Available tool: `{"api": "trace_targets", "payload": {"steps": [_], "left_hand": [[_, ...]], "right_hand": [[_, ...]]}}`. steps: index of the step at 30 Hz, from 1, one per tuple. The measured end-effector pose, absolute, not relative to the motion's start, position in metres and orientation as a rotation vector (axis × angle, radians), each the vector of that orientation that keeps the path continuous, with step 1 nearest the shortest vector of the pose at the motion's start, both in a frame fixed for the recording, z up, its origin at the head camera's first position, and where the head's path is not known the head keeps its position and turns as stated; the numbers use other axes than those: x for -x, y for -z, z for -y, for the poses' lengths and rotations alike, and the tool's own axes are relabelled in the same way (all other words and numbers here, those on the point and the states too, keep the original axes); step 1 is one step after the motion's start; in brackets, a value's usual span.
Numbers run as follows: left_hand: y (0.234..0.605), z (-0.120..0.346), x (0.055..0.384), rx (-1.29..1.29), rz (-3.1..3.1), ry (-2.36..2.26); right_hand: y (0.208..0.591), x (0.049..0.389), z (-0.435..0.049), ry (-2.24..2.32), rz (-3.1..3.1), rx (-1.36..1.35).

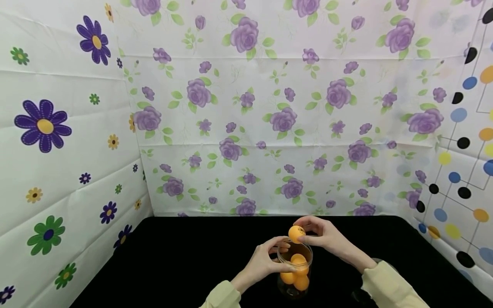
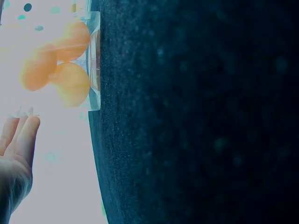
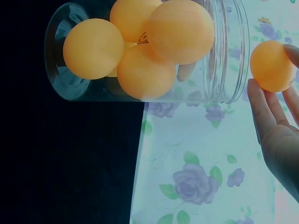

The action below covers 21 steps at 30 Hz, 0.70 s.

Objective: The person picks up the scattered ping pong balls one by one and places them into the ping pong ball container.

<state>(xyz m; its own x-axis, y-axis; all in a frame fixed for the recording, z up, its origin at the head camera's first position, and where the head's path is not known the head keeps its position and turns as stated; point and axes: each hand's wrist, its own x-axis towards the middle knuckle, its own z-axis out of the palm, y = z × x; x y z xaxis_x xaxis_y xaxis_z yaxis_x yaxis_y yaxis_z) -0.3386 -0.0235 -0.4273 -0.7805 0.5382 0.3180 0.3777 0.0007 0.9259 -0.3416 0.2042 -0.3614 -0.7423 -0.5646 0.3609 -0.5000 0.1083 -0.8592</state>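
A clear jar (image 1: 294, 293) with a threaded, uncovered mouth stands on the black tabletop. Several orange ping-pong balls (image 3: 93, 49) lie heaped inside it. My left hand (image 1: 265, 262) grips the jar near its rim, thumb on the near side and fingers round the far side. Just above the mouth, my right hand (image 1: 327, 238) pinches another orange ping-pong ball (image 1: 296, 234) between thumb and fingers. In the right wrist view this held ball (image 3: 272, 66) sits just outside the rim, with dark print on its side. Through the jar wall, the left wrist view shows balls (image 2: 72, 84) near the bottom.
The black tabletop (image 1: 173, 256) spreads to both sides. A dark object (image 1: 362, 296) and a greyish rounded edge (image 1: 386, 264) show partly beside the right sleeve. Behind the table hangs a purple-rose curtain (image 1: 246, 107), with patterned sheets at left and right.
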Motion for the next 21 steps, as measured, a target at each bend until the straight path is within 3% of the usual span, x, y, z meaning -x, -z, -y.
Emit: {"api": "trace_targets", "payload": {"steps": [10,21], "left_hand": [[0.429,0.023,0.342,-1.003,-2.174,-1.879],[0.405,0.027,0.321,-1.035,-2.139,-1.880]], "right_hand": [[0.359,0.341,-0.205,1.780,-2.261,1.130],[0.359,0.341,-0.203,1.753,-2.320,1.082]]}}
